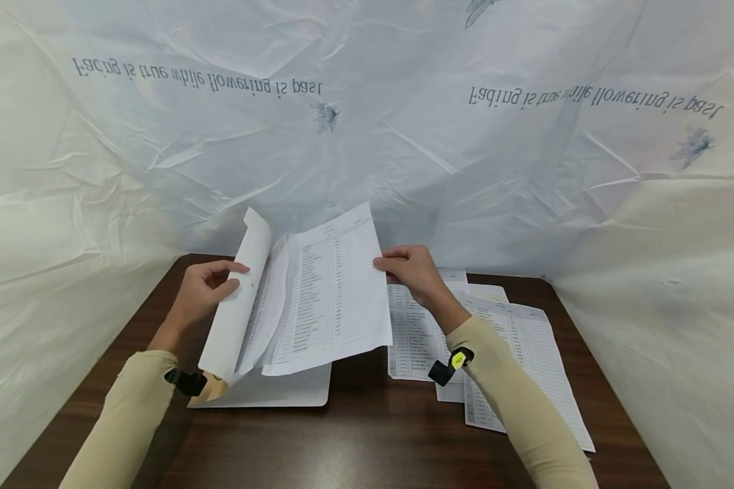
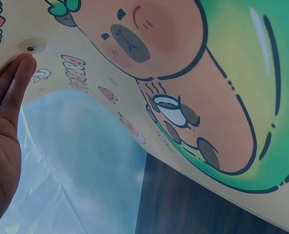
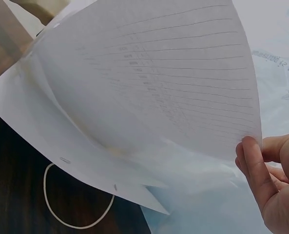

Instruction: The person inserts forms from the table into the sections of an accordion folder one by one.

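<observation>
A folder [image 1: 287,394] lies on the left half of the table, its white front cover [image 1: 235,316] raised on edge. My left hand [image 1: 197,293] pinches that cover by its outer edge. In the left wrist view the cover's outside carries a cartoon animal [image 2: 129,41] in green and brown, with the fingertips beside a small round fastener [image 2: 32,47]. My right hand [image 1: 414,274] pinches the right edge of a printed list sheet [image 1: 336,292], held tilted up over the folder. Left of it, another printed page [image 1: 266,299] curves inside the folder. A pale elastic loop [image 3: 78,227] hangs below the folder in the right wrist view.
Several printed sheets [image 1: 526,353] overlap on the right of the dark wooden table [image 1: 373,441], partly under my right forearm. White plastic sheeting [image 1: 379,156] with printed lettering hangs close behind the table and along both sides.
</observation>
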Demonstrator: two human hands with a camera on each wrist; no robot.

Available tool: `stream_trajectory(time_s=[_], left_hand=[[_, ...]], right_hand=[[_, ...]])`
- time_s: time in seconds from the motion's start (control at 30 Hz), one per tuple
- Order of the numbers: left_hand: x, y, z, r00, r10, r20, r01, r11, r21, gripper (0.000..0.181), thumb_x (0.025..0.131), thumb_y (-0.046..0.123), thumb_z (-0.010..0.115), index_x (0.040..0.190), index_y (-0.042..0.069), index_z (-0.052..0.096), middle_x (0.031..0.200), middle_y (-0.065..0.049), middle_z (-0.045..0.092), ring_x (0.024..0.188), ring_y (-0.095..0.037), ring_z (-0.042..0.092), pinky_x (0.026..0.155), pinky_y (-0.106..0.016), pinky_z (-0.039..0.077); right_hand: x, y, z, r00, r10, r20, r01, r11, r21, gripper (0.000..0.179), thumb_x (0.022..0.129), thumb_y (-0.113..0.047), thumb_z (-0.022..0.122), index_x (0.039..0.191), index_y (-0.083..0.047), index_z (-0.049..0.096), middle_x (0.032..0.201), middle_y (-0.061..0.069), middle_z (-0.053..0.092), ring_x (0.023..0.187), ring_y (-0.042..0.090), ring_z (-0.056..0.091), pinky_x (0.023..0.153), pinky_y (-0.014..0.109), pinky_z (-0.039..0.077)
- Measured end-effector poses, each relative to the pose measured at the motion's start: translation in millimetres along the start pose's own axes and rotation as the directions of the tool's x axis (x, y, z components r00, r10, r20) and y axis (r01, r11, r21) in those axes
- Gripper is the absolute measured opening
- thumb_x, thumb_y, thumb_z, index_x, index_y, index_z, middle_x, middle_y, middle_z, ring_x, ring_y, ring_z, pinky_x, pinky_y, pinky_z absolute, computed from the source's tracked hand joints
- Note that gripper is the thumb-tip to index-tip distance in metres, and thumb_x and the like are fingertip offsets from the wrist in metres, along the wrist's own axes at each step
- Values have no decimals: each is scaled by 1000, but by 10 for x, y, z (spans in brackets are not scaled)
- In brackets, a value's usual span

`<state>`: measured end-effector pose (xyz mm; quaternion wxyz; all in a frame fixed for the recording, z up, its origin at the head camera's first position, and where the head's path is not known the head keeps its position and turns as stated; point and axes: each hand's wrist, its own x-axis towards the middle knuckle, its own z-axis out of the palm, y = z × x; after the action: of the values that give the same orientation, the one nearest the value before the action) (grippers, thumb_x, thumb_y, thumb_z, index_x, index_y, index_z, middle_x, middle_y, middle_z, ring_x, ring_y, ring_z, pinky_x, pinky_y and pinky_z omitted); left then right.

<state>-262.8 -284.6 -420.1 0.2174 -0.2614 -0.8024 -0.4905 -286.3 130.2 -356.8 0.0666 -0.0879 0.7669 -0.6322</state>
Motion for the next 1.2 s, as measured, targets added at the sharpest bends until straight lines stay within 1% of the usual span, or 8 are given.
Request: stream_trajectory(time_s=[0.2, 0.4, 0.47, 0.63, 0.77, 0.93, 1.07, 1.2], left_hand=[[-2, 7, 3, 1000, -3, -3, 3, 1000, 5, 24, 87, -12, 65, 108, -7, 74, 77, -20, 67, 50, -3, 45, 48, -23, 40], [27, 301, 12, 1000, -13, 20, 13, 1000, -16, 21, 87, -13, 62, 106, -13, 72, 85, -27, 69, 52, -3, 49, 51, -21, 43], [21, 263, 14, 1000, -8, 19, 9, 1000, -19, 21, 88, -11, 63, 106, -11, 73, 86, -23, 71, 53, -5, 51, 52, -20, 44], [-8, -8, 15, 1000, -1, 8, 2, 1000, -17, 22, 89, -7, 65, 108, -2, 75, 89, -14, 73, 53, -6, 53, 53, -20, 46], [-5, -2, 19, 1000, -15, 1, 15, 1000, -4, 23, 88, -11, 65, 108, -6, 74, 94, -19, 73, 55, -4, 54, 54, -19, 46], [5, 1, 27, 1000, -18, -20, 18, 1000, -10, 21, 86, -13, 64, 105, -11, 73, 89, -24, 70, 54, -5, 52, 53, -19, 45], [0, -3, 18, 1000, -18, -12, 18, 1000, 9, 23, 87, -12, 65, 107, -7, 74, 84, -20, 70, 53, -5, 50, 52, -20, 44], [-2, 7, 4, 1000, -4, -2, 4, 1000, 17, 24, 88, -10, 66, 109, -4, 75, 81, -14, 69, 54, -6, 51, 52, -21, 44]], right_hand=[[-22, 27, 73, 1000, 10, 27, -10, 1000, 12, 44, 95, -18, 72, 132, 5, 62, 125, 20, 67, 97, 17, 69, 81, 29, 58], [-43, 56, 158, 999, 25, 46, -27, 999, 41, 40, 97, -14, 70, 132, 5, 62, 125, 20, 67, 96, 15, 70, 83, 31, 58], [-44, 63, 190, 998, 27, 49, -29, 998, 49, 40, 98, -14, 69, 132, 5, 63, 125, 21, 67, 97, 15, 71, 83, 31, 58], [-55, 54, 260, 998, 30, 53, -33, 998, 61, 40, 99, -14, 67, 133, 6, 62, 127, 21, 65, 105, 22, 71, 86, 32, 58], [-70, 28, 292, 998, 33, 60, -37, 997, 62, 41, 100, -15, 66, 135, 5, 60, 131, 21, 63, 114, 28, 67, 90, 34, 57], [-61, -2, 294, 999, 36, 28, -38, 998, 43, 42, 99, -17, 67, 135, 4, 61, 129, 20, 65, 115, 29, 67, 89, 34, 57], [-53, -44, 287, 999, 45, -4, -44, 998, 44, 40, 99, -17, 67, 133, 3, 62, 127, 19, 66, 113, 27, 68, 88, 34, 57], [-44, -88, 270, 999, 46, -8, -46, 998, 37, 40, 99, -16, 67, 133, 3, 62, 128, 19, 66, 109, 25, 68, 86, 32, 58]])
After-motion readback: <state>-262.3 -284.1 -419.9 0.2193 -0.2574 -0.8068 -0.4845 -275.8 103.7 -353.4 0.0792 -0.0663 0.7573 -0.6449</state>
